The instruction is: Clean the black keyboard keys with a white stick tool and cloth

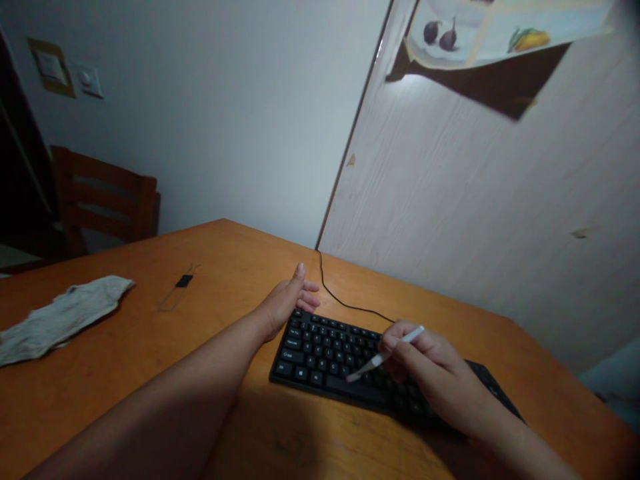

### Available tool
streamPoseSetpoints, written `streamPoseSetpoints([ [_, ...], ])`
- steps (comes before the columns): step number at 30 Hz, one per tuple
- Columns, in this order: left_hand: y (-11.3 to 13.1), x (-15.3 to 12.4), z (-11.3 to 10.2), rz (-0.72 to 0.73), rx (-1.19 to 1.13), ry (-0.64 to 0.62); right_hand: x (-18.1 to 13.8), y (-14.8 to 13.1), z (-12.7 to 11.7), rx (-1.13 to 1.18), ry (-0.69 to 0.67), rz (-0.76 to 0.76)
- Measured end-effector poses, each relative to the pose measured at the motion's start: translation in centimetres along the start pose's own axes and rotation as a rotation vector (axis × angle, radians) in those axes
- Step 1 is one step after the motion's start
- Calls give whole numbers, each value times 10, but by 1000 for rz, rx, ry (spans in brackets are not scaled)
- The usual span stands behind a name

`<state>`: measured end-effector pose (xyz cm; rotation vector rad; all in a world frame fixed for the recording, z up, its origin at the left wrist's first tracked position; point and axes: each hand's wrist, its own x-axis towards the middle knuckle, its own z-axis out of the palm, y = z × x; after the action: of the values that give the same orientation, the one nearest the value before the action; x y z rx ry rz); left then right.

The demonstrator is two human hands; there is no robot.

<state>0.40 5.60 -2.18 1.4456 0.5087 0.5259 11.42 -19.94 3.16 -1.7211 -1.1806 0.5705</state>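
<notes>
A black keyboard lies at a slant on the wooden table. My left hand is at its upper left corner, thumb up and fingers stretched out, holding nothing. Between the thumb and fingers of my right hand is a slim white pen-like stick, slanting down to the left. Its narrow reddish tip is over the keyboard's space bar; whether it touches is hard to tell. My right hand and wrist hide many of the keys on the right side.
On the wooden table a crumpled pale cloth lies at the left. A small black piece with thin wire loops is beside it. The keyboard's black cable runs back to the wall. A wooden chair stands behind at the left.
</notes>
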Motion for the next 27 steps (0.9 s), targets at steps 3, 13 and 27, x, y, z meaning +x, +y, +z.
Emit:
streamPoseSetpoints([
  [3,1,0,1,1,-5,0,5,3,2,-60,56,-58],
  [13,-2,1,1,9,4,-5,2,-3,12,-82,29,-75],
  [27,0,1,2,6,37,-14,16,-12,19,-121,-32,-80],
])
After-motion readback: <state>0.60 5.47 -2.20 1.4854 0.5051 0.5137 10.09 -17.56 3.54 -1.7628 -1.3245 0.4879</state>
